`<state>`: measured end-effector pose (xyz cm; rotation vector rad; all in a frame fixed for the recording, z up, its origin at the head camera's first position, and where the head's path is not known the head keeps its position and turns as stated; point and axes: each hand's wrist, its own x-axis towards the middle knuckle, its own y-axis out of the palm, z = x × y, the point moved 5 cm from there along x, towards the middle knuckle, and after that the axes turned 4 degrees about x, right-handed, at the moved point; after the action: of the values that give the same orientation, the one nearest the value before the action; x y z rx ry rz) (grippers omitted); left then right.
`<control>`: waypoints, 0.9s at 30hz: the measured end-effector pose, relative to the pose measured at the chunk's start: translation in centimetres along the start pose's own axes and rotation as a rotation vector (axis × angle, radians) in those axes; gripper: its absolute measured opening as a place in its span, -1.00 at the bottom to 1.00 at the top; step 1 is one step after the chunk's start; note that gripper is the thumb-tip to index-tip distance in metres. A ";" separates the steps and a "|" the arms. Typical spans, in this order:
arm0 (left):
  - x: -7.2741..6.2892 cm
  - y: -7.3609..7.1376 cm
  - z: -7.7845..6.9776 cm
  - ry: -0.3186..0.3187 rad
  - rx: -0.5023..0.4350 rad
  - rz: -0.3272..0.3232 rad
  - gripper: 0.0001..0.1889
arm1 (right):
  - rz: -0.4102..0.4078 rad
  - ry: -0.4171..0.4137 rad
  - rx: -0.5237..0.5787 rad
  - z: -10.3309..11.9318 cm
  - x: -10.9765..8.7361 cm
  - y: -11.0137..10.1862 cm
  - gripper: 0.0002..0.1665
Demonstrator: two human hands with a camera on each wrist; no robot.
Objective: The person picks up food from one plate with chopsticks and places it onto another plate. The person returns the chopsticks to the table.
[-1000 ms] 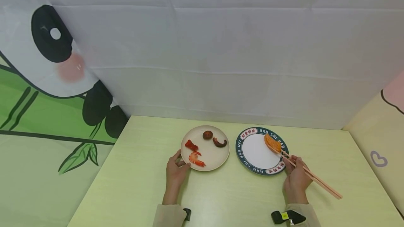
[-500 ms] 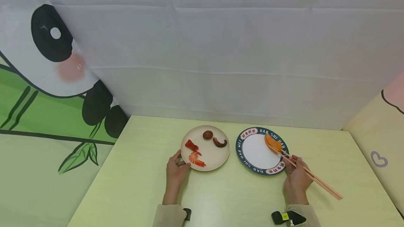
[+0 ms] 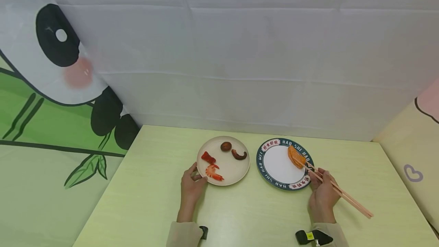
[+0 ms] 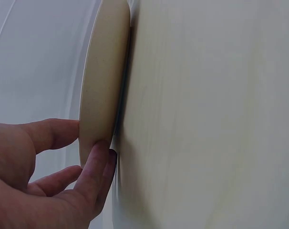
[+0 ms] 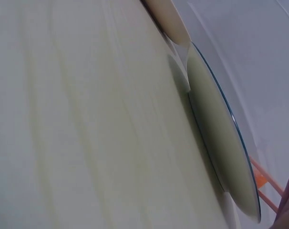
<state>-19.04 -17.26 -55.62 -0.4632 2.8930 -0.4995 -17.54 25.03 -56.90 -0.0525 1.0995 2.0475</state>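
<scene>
In the head view my left hand (image 3: 193, 188) holds the near-left rim of a cream plate (image 3: 236, 176), its fingers at the edge and underside in the left wrist view. On that plate lie a shrimp (image 3: 214, 172), a small red piece (image 3: 208, 157), a round brown piece (image 3: 225, 146) and a curved dark brown piece (image 3: 239, 155). My right hand (image 3: 323, 191) grips a pair of wooden chopsticks (image 3: 350, 200). Their tips meet an orange striped food piece (image 3: 295, 157) at the right side of a green-rimmed white plate (image 3: 278, 165).
Both plates stand side by side toward the back of the pale yellow-green table (image 3: 253, 216). A white cloth backdrop (image 3: 253, 68) rises behind the table, with a printed panda cloth (image 3: 51, 125) at the left.
The orange piece has turned slightly on the green-rimmed plate, showing more of its striped face, and the chopstick tips have shifted against it. My left hand and the cream plate stay put.
</scene>
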 end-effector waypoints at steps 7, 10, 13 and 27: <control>-0.1 -0.1 -0.5 0.007 -0.007 -0.004 -0.25 | 0.007 -0.018 -0.026 0.4 -0.3 0.3 -0.69; -0.2 -0.2 -0.5 0.010 -0.011 -0.003 -0.25 | 0.005 -0.028 -0.033 0.5 -0.3 0.4 -0.70; -0.2 -0.2 -0.4 0.002 -0.011 -0.004 -0.25 | 0.005 -0.035 -0.030 0.6 -0.4 0.5 -0.71; -0.3 -0.2 -0.4 0.004 -0.023 0.006 -0.24 | 0.043 -0.043 0.035 0.8 -1.2 1.6 -0.70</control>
<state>-18.83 -17.24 -55.14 -0.4567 2.9065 -0.4670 -17.54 24.35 -54.86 0.0332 1.1189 2.0574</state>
